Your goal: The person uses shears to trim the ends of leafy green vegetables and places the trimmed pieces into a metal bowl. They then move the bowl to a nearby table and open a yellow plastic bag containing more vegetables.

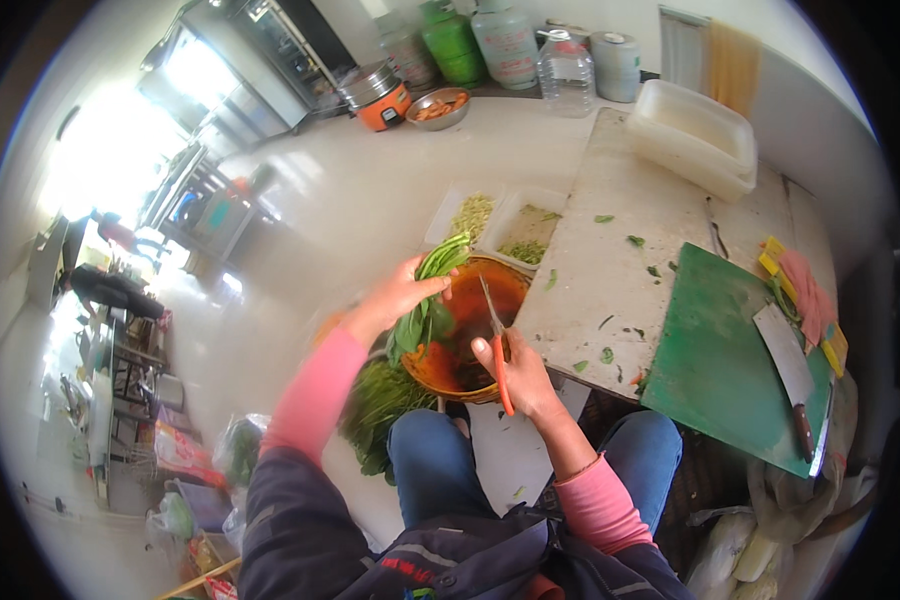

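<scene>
My left hand grips a bunch of leafy greens, its cut stems pointing up and away and its leaves hanging below the wrist. In my right hand is a pair of scissors with orange handles; the blades point away from me and look nearly closed. Both hands are above an orange-brown basin, with the scissors apart from the greens. A larger heap of long greens lies on the floor left of the basin, by my knee. The basin's bottom is partly hidden by my hands.
At right stands a table with leaf scraps, a green cutting board, a cleaver and a plastic tub. Beyond the basin are two trays of chopped vegetables. Gas cylinders line the wall. A person bends at far left.
</scene>
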Demonstrator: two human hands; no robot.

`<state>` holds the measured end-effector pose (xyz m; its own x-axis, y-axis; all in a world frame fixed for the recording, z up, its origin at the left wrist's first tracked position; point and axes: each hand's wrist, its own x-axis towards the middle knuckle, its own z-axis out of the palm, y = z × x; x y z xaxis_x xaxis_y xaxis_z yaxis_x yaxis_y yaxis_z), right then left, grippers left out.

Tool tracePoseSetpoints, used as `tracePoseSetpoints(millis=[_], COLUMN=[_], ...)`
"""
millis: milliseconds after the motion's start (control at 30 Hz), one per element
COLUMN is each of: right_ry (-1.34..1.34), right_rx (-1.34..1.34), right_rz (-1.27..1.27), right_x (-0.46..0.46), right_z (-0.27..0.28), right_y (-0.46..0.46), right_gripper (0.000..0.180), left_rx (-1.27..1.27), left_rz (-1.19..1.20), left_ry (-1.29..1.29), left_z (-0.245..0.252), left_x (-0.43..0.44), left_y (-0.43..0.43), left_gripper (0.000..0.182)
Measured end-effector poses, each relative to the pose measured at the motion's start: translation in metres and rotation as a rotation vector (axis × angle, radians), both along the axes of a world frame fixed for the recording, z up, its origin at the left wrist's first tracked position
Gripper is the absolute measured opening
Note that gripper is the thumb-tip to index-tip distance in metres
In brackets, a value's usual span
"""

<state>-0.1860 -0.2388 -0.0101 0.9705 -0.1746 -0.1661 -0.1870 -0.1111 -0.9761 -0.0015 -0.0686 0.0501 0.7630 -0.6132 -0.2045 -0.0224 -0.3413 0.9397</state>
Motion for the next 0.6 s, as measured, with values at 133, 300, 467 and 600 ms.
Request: tracePoseSetpoints(millis=[133, 300, 467, 600], right_ry=[0.047, 0.091, 0.203, 0.231], right_rx=[-0.023, 0.048, 0.045, 0.119], right_rz=[0.146, 0.182, 0.232, 0.251], right_x=[0.011, 0.019, 0.023, 0.025], right_z=[-0.027, -0.047, -0.053, -0.056], right_y=[0.026, 0.048, 0.049, 0.051], right_gripper=[0.077, 0.085, 0.085, 0.086], left_rx=[0.092, 0.215, 0.289, 0.391], left_rz=[-0.004, -0.062, -0.066, -0.187], left_ry=[-0.111, -0.283, -0.076, -0.250], left_z=[-0.017, -0.041, -0.060, -0.067], left_x=[-0.017, -0.037, -0.045, -0.042], left_y=[0.038, 0.062, 0.069, 0.074], left_gripper=[0.030, 0.040, 0.038, 0.038])
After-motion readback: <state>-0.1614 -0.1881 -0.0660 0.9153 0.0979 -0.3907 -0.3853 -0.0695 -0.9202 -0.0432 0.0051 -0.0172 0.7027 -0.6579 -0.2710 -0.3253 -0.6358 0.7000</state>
